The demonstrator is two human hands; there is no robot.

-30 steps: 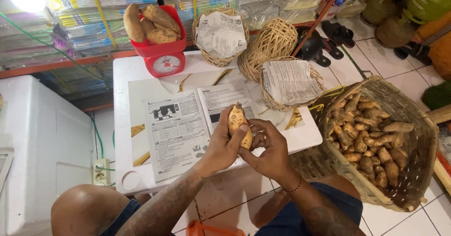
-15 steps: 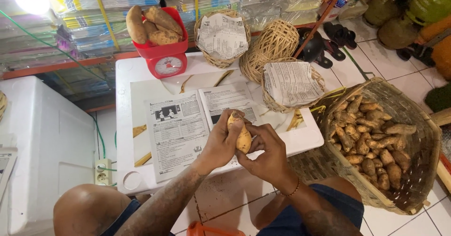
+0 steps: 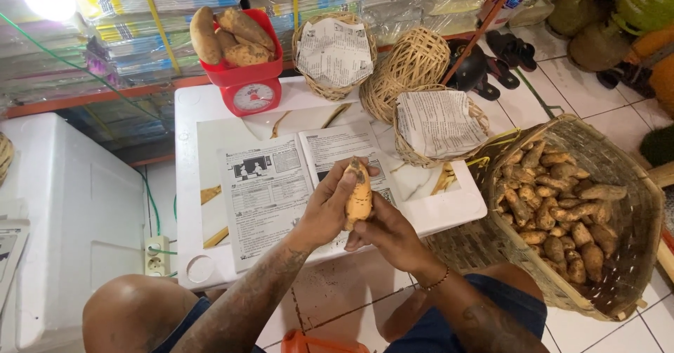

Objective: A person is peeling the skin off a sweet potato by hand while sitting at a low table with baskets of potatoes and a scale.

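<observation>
I am holding one sweet potato [image 3: 359, 195] upright over the white desk [image 3: 210, 269]: left hand [image 3: 324, 209] fingers pinching it, right hand [image 3: 385, 232] fingers pressing its base.

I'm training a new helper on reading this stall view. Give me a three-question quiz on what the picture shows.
1. True or false: both hands hold the sweet potato.
2. What sits on the red scale? A) bananas B) sweet potatoes C) newspaper
3. Fill in: the big basket of tubers stands on the person's ___ side.

Key
1. True: left hand and right hand both grip it.
2. B
3. right
</observation>
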